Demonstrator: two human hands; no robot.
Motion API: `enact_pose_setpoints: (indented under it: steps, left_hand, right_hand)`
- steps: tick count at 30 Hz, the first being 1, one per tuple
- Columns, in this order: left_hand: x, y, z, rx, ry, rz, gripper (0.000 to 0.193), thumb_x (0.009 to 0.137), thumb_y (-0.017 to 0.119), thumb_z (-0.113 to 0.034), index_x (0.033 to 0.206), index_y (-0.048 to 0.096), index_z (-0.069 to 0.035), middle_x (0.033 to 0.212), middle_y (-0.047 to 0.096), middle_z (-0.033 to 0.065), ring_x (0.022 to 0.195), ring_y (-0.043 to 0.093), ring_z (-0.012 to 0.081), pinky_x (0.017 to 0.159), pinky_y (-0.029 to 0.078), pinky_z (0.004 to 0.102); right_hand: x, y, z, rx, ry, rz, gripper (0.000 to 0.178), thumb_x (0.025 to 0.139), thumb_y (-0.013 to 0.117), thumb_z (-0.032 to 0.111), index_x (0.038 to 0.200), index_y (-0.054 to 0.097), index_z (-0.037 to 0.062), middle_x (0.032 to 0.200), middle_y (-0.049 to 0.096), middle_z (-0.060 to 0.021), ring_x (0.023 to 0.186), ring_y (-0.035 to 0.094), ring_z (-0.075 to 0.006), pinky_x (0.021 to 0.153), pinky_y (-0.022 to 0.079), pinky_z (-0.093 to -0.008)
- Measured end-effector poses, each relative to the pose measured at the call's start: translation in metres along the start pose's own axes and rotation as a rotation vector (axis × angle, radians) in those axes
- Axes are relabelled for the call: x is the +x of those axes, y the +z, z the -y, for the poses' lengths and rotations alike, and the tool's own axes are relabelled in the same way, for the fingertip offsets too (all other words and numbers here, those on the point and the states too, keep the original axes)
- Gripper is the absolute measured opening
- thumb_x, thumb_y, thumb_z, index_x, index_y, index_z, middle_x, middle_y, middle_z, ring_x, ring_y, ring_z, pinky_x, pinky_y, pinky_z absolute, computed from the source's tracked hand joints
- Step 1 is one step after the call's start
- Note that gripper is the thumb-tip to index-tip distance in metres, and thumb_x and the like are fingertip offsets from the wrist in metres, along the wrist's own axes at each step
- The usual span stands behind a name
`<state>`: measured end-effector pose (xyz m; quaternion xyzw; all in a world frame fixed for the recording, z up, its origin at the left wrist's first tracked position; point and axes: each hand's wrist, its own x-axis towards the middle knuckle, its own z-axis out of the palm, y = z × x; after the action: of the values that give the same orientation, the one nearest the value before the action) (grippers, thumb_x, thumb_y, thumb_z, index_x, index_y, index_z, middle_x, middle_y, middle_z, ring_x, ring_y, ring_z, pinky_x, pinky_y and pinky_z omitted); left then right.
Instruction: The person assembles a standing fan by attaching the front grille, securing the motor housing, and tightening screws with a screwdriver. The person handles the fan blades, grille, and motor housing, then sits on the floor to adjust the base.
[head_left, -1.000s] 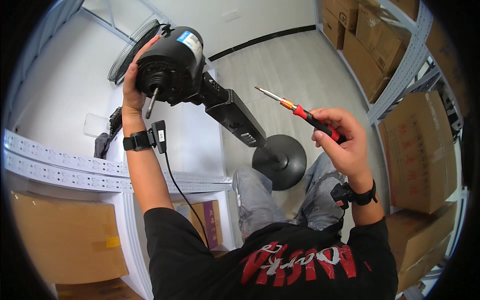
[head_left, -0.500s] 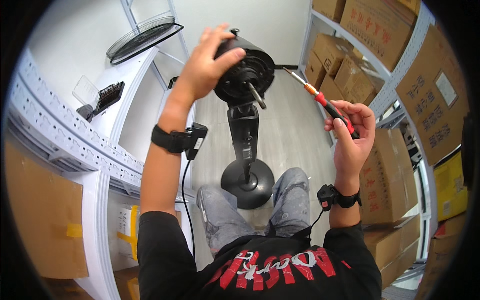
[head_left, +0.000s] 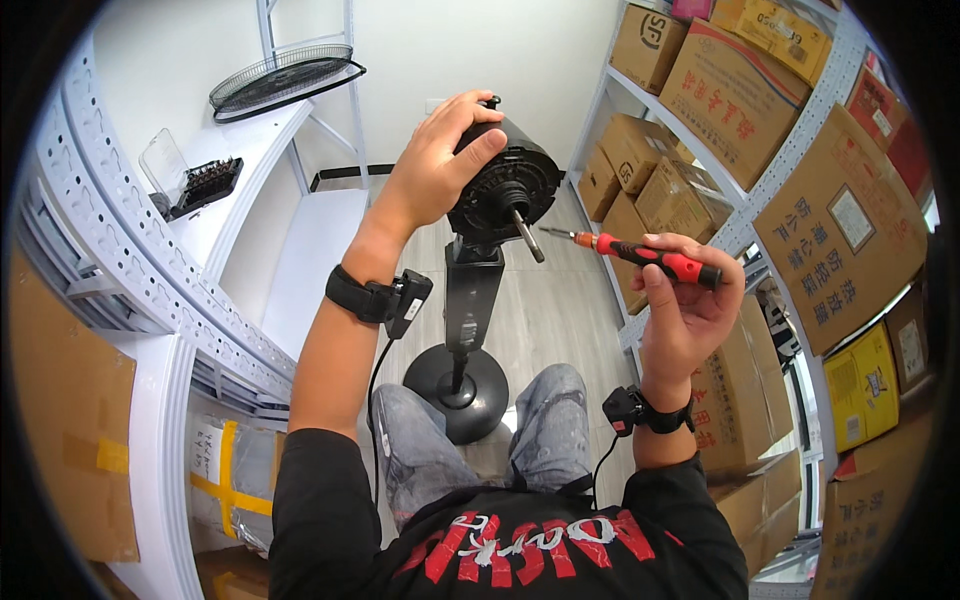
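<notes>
A black pedestal fan motor head (head_left: 505,180) stands on its column (head_left: 472,305) and round base (head_left: 457,395) before me, without blades or cage. Its bare metal shaft (head_left: 528,238) points toward me and slightly right. My left hand (head_left: 440,150) rests over the top left of the motor housing, fingers curved around it and thumb across its front rim. In my right hand (head_left: 695,300) is a red and black screwdriver (head_left: 655,258), gripped by the handle. Its tip points left, close to the shaft's end; whether they touch I cannot tell.
On the left shelf (head_left: 235,180) lie a round black fan grille (head_left: 285,82) and an open case of screwdriver bits (head_left: 205,185). Cardboard boxes (head_left: 735,95) fill the right racks, with a yellow package (head_left: 860,385) lower down. Cables hang from both wrist straps.
The screwdriver has swung from pointing up-left to nearly level, its tip now lower and nearer the shaft. My left hand stays on the motor housing. The view has shifted a little.
</notes>
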<state>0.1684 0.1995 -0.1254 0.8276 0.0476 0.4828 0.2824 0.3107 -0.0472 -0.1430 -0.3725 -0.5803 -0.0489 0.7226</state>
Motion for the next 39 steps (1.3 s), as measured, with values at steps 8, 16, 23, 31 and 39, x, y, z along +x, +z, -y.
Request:
enact_pose_setpoints:
  steps: [8,16,23,31,39]
  left_hand:
    - [0.008,-0.005,0.007,-0.113,-0.063,0.113,0.051,0.099,0.047,-0.046,0.124,0.058,-0.003,0.147,0.043,0.0144,0.137,0.039,0.0271,0.114,0.025,0.0365]
    - [0.009,-0.004,0.01,-0.21,-0.1,0.114,0.045,0.099,0.046,-0.038,0.124,0.059,-0.003,0.147,0.042,0.0154,0.137,0.038,0.0279,0.114,0.024,0.0358]
    - [0.007,-0.002,0.011,-0.202,-0.089,0.094,0.042,0.099,0.044,-0.035,0.124,0.059,-0.004,0.147,0.043,0.0154,0.137,0.038,0.0277,0.115,0.024,0.036]
    - [0.006,-0.003,0.011,-0.193,-0.076,0.086,0.043,0.099,0.044,-0.035,0.124,0.059,-0.004,0.147,0.044,0.0151,0.137,0.039,0.0274,0.115,0.024,0.0361]
    - [0.005,-0.004,0.014,-0.196,-0.057,0.086,0.043,0.098,0.045,-0.035,0.123,0.06,-0.003,0.147,0.044,0.0147,0.137,0.039,0.0267,0.114,0.025,0.0354]
  right_hand:
    - [0.005,0.021,-0.015,-0.047,-0.265,0.186,0.037,0.089,0.056,-0.01,0.117,0.036,0.0026,0.117,0.057,-0.0342,0.099,0.067,-0.0358,0.085,0.058,-0.0447]
    - [0.007,0.03,-0.029,-0.057,-0.342,0.232,0.031,0.089,0.067,0.003,0.11,0.044,-0.0013,0.115,0.061,-0.0303,0.1,0.066,-0.0337,0.084,0.055,-0.0399]
    - [0.009,0.033,-0.029,-0.069,-0.355,0.27,0.03,0.089,0.066,0.002,0.11,0.045,-0.0006,0.114,0.062,-0.0306,0.1,0.066,-0.0362,0.084,0.055,-0.0405]
    - [0.006,0.036,-0.03,-0.173,-0.417,0.272,0.034,0.086,0.069,0.0,0.111,0.045,0.0007,0.111,0.064,-0.0281,0.096,0.067,-0.0355,0.081,0.056,-0.0391]
    - [0.007,0.038,-0.028,-0.201,-0.45,0.303,0.032,0.086,0.069,0.001,0.109,0.046,0.0005,0.111,0.064,-0.0279,0.095,0.067,-0.0356,0.079,0.056,-0.0388]
